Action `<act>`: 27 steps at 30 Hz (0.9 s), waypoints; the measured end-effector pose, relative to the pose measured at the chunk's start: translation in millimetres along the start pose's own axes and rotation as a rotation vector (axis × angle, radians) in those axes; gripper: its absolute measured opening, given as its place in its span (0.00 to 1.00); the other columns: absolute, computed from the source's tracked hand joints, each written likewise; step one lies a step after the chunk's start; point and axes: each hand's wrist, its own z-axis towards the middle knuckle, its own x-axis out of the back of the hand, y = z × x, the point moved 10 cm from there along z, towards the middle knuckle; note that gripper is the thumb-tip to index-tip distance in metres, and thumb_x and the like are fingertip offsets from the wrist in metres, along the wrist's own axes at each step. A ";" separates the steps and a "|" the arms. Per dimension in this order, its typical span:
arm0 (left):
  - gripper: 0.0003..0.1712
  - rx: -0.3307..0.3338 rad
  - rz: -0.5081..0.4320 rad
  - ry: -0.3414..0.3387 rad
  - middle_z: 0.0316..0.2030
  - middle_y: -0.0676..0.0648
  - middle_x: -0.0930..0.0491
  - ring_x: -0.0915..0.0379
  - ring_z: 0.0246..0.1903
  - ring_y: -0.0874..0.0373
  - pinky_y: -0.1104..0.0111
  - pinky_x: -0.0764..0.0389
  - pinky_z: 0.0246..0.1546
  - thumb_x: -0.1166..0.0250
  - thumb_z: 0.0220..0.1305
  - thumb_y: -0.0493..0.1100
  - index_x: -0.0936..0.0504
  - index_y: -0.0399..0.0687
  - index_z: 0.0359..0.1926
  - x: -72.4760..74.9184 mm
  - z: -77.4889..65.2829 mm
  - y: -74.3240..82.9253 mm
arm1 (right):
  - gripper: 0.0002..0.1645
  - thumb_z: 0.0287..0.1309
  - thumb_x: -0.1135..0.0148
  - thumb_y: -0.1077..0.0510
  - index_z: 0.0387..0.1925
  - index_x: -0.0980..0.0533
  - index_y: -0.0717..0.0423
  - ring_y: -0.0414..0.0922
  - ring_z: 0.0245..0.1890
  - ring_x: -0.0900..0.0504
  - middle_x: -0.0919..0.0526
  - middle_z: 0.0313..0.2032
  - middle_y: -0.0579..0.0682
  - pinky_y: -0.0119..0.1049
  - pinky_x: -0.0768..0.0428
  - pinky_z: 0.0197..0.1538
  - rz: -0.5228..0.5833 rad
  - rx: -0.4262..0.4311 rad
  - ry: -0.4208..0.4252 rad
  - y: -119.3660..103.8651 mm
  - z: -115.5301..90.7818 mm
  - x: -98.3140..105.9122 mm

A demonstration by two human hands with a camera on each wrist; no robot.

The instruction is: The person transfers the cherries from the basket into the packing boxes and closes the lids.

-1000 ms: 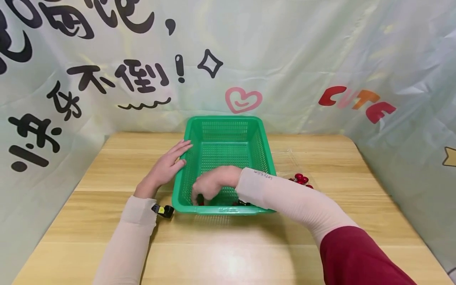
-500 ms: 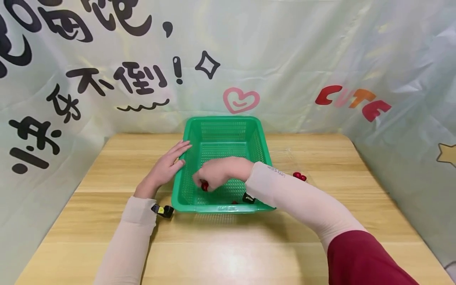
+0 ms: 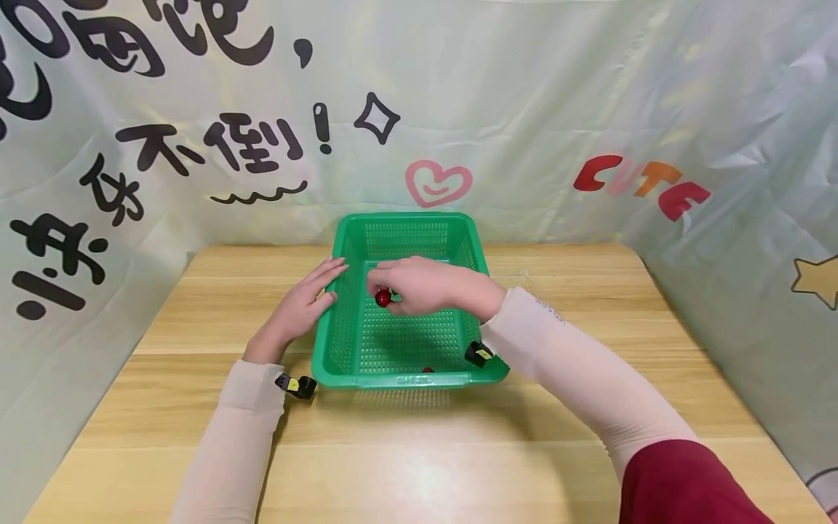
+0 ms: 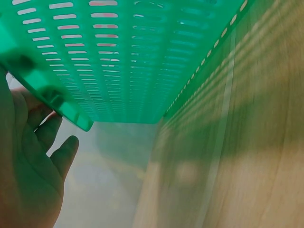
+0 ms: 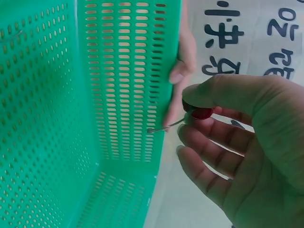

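My right hand [image 3: 425, 285] is over the inside of a green plastic basket [image 3: 412, 380] and pinches a dark red cherry [image 3: 382, 298] between thumb and fingers. A thin stem [image 5: 171, 125] sticks out from the cherry in the right wrist view. My left hand [image 3: 297, 309] rests on the basket's left rim, its fingers extended over the edge. Seen from the left wrist, that hand [image 4: 38, 147] lies at the rim beside the slotted basket wall [image 4: 109, 61]. Another small piece of red [image 3: 428, 370] shows at the basket's front inside edge, mostly hidden by the rim.
A clear plastic container [image 3: 524, 280] stands right of the basket, largely hidden behind my right arm. The wooden table [image 3: 406, 458] reaches to a printed cloth backdrop [image 3: 524, 109]. Small black cameras [image 3: 297, 386] are strapped at the wrists.
My right hand has come up from the basket's front left bottom, moving away from me and slightly right, with the cherry in its fingers. The left hand has stayed on the rim.
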 end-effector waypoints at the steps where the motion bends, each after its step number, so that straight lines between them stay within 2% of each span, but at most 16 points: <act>1: 0.29 -0.001 0.000 0.001 0.74 0.44 0.45 0.59 0.74 0.46 0.40 0.48 0.67 0.52 0.71 0.40 0.37 0.41 0.72 -0.1 0.6 0.1 | 0.10 0.60 0.36 0.59 0.43 0.25 0.50 0.39 0.36 0.28 0.25 0.38 0.42 0.32 0.26 0.39 -0.001 -0.004 0.018 1.4 -2.7 3.7; 14: 0.29 -0.010 0.021 0.005 0.74 0.44 0.45 0.60 0.74 0.49 0.40 0.49 0.67 0.52 0.71 0.40 0.37 0.43 0.72 -0.5 1.4 2.1 | 0.12 0.59 0.35 0.59 0.45 0.25 0.52 0.42 0.35 0.27 0.25 0.39 0.45 0.36 0.26 0.39 -0.014 -0.085 0.181 16.9 -42.8 42.7; 27: 0.29 -0.029 0.012 0.012 0.73 0.42 0.45 0.60 0.75 0.48 0.42 0.50 0.68 0.52 0.71 0.39 0.37 0.40 0.72 1.0 -0.2 3.6 | 0.16 0.59 0.34 0.59 0.49 0.23 0.55 0.44 0.34 0.24 0.23 0.40 0.48 0.39 0.23 0.37 -0.029 -0.176 0.292 36.6 -94.3 56.2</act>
